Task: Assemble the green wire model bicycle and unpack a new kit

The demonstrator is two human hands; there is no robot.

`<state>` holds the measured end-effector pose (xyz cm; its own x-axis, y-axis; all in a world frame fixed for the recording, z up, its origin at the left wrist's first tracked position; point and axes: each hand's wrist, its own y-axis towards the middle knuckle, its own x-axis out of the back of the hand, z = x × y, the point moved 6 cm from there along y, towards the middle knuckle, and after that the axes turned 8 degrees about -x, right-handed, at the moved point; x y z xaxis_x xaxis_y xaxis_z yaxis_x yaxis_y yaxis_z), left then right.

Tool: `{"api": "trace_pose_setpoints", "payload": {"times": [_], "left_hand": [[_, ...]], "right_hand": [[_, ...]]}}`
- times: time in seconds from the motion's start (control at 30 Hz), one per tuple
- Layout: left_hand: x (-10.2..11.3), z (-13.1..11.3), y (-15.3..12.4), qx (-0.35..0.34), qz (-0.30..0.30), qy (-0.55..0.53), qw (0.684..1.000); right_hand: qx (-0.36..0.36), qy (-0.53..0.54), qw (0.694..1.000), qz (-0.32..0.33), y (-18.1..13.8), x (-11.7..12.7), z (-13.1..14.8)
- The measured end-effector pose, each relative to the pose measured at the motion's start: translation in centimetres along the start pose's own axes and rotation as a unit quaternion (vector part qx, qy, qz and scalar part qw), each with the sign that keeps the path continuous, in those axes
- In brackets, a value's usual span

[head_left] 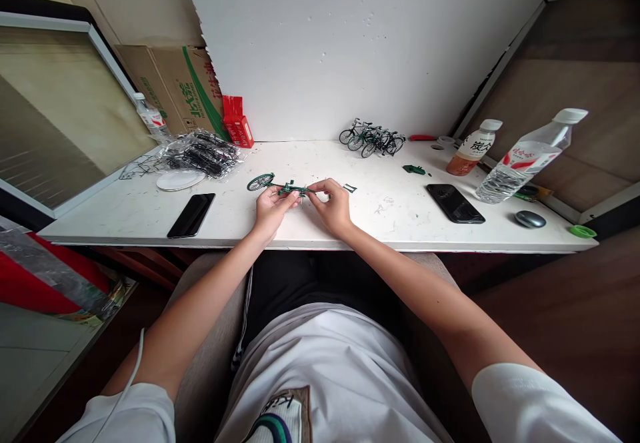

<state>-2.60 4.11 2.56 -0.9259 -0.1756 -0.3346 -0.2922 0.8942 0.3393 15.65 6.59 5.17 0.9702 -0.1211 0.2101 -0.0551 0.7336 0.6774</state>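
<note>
Pinching a small green bicycle (290, 189) between left hand (271, 213) and right hand (333, 206)

From my distant seat, I saw both hands nearly closed, close together over the front part of the counter (300, 158). My left thumb and fingers gripped the small green bicycle at its middle, while the right thumb and forefinger pinched its other end. Its spoked wheel (261, 182) stuck out past the left hand. I saw a small thin piece (349, 188) just beyond the right hand.

Ahead and to the right of the hands stood a cluster of bicycles (373, 138); nearer lay a green part (414, 170). Well to their right I had a black phone (455, 203) and a mouse (530, 219). Another phone (191, 216) lay left of the hands, with a clear plastic bag (205, 153) of black pieces behind it.
</note>
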Motion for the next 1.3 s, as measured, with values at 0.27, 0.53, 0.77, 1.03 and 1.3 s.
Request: {"api": "trace_pose_setpoints", "payload": {"times": [0.27,0.53,0.77,1.03,1.3], "left_hand": [[0.0,-0.1,-0.1,-0.003,-0.007,0.0,1.0],[0.3,0.1,0.1,-0.016,-0.012,-0.005,1.0],[0.6,0.5,0.3,-0.016,-0.017,-0.009,1.0],[0.5,0.4,0.3,-0.011,-0.01,0.0,1.0],[0.3,0.1,0.2,-0.002,-0.009,-0.005,1.0]], "right_hand": [[-0.006,0.003,1.0,0.004,-0.1,-0.1,0.2],[0.013,-0.006,0.999,0.043,-0.1,-0.5,0.2],[0.031,-0.067,0.995,0.071,-0.2,-0.9,1.0],[0.044,-0.097,0.988,0.114,-0.5,-1.6,1.3],[0.03,-0.112,0.984,0.133,-0.5,-1.6,0.7]]}}
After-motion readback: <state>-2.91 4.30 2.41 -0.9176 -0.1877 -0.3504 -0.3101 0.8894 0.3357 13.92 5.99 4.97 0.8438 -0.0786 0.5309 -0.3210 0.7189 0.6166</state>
